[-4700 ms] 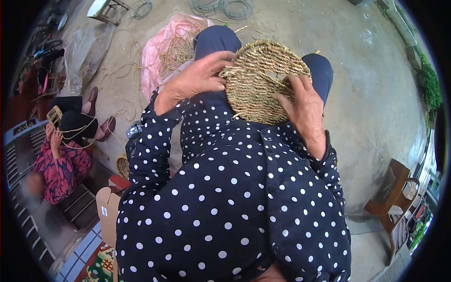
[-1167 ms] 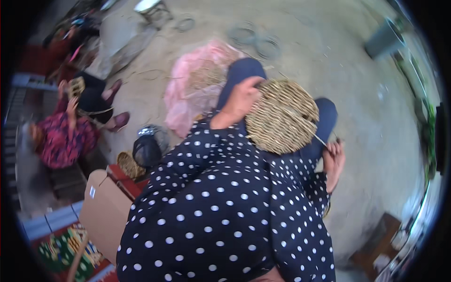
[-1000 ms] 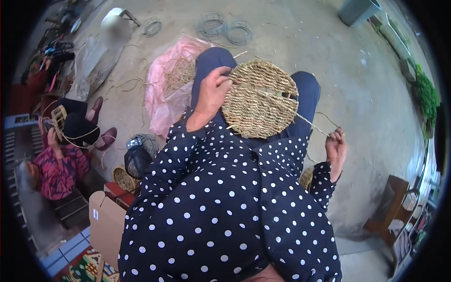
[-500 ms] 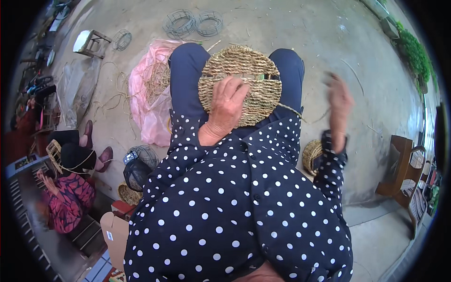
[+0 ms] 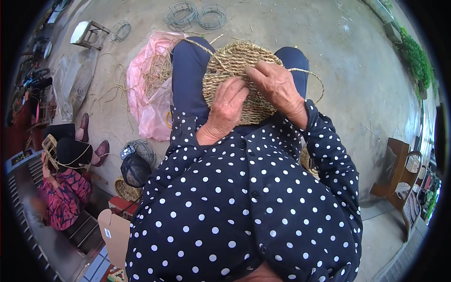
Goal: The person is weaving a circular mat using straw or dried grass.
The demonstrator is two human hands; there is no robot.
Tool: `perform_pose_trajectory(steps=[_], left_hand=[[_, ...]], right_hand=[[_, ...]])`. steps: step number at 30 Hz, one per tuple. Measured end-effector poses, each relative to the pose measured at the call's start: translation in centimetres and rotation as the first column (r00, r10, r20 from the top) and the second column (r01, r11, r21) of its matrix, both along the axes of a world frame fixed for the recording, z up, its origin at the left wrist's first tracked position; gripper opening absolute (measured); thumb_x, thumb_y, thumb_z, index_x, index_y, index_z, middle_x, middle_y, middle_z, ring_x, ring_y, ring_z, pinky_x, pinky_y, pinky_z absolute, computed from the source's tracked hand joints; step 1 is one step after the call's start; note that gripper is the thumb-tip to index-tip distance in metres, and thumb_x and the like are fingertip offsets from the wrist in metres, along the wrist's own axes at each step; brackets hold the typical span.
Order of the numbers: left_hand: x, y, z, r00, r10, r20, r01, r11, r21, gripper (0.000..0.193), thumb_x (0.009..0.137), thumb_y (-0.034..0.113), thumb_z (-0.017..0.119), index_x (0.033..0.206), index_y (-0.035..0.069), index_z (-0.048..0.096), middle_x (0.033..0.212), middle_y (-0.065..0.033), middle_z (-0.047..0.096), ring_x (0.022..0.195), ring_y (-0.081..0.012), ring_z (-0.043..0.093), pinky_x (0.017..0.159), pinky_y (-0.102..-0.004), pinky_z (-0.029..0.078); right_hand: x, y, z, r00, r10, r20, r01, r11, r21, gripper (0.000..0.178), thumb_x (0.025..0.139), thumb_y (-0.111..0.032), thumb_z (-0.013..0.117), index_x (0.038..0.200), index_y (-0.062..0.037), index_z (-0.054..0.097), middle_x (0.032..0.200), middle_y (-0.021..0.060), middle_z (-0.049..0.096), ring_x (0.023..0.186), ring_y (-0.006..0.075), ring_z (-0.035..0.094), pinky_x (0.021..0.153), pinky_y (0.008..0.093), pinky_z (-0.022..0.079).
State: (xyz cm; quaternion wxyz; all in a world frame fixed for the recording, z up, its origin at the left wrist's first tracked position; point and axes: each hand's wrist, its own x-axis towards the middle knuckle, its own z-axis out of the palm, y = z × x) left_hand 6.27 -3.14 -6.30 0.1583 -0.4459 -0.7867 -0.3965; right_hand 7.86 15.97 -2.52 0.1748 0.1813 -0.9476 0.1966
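Head view, looking down the lap. Left hand is lying flat on the woven straw disc, fingers held together and pressing down on its near half; no pinch that I can make out. Right hand is resting on the disc's right part, fingers curled, fingertips bearing on the weave near the centre; whether they are nipping a strand is hidden. A loose straw cord is arcing out from under the right hand, past the disc's right rim, and looping back.

Disc is sitting on both knees, directly under and ahead of the fingers, roughly round, so no real long axis; the cord's free run is lying to the right, nearer the right hand.

Against half a second ago: the right hand was then raised well out to the right, off the disc; now it is down on the weave beside the left. The left hand is keeping much the same hold.

Outward: pink plastic sheet with loose straw on the concrete floor to the left; wire ring frames further off; another seated person is working at far left.
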Motion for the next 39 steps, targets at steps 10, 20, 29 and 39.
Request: perform_pose_trajectory(steps=[10, 20, 29, 39], left_hand=[[0.1, -0.3, 0.0, 0.998, 0.015, 0.062, -0.017, 0.999, 0.037, 0.033, 0.07, -0.008, 0.06, 0.103, -0.004, 0.061, 0.112, -0.0152, 0.06, 0.11, -0.0338, 0.057, 0.094, -0.0429, 0.047], [-0.1, 0.3, 2.0, 0.959, 0.084, 0.269, -0.097, 0.995, 0.034, 0.034, 0.083, -0.009, 0.058, 0.115, 0.0, 0.058, 0.109, -0.0135, 0.065, 0.099, -0.031, 0.062, 0.085, -0.037, 0.05], [-0.1, 1.6, 3.4, 0.925, 0.162, 0.343, -0.129, 0.985, -0.118, 0.035, 0.087, -0.003, 0.052, 0.121, 0.001, 0.051, 0.106, -0.0184, 0.064, 0.099, -0.0352, 0.062, 0.081, -0.043, 0.051], [-0.4, 2.3, 5.6, 0.86, 0.159, 0.485, 0.049, 0.921, -0.388, 0.043, 0.086, 0.0, 0.048, 0.128, 0.0, 0.039, 0.111, -0.0297, 0.059, 0.091, -0.0486, 0.061, 0.078, -0.0557, 0.048]], right_hand=[[0.2, -3.2, 1.7, 0.981, -0.121, 0.151, 0.028, 0.862, 0.506, 0.024, 0.079, -0.014, 0.056, 0.101, -0.0036, 0.061, 0.089, 0.0066, 0.053, 0.089, 0.0207, 0.057, 0.07, 0.0335, 0.048], [2.5, -0.5, 3.2, 0.959, -0.22, 0.179, 0.229, 0.973, -0.03, 0.027, 0.082, -0.006, 0.06, 0.108, -0.0071, 0.055, 0.086, 0.0126, 0.06, 0.081, 0.0325, 0.065, 0.065, 0.042, 0.051], [1.2, -3.0, 1.6, 0.963, -0.246, 0.108, 0.223, 0.956, 0.193, 0.01, 0.08, -0.009, 0.058, 0.089, -0.0049, 0.061, 0.082, 0.0107, 0.06, 0.078, 0.0266, 0.066, 0.066, 0.0377, 0.053], [7.3, -2.3, 4.4, 0.908, -0.059, 0.415, 0.244, 0.879, -0.41, 0.018, 0.085, -0.011, 0.064, 0.092, 0.0003, 0.052, 0.079, 0.0228, 0.062, 0.079, 0.0444, 0.062, 0.066, 0.0495, 0.05]])
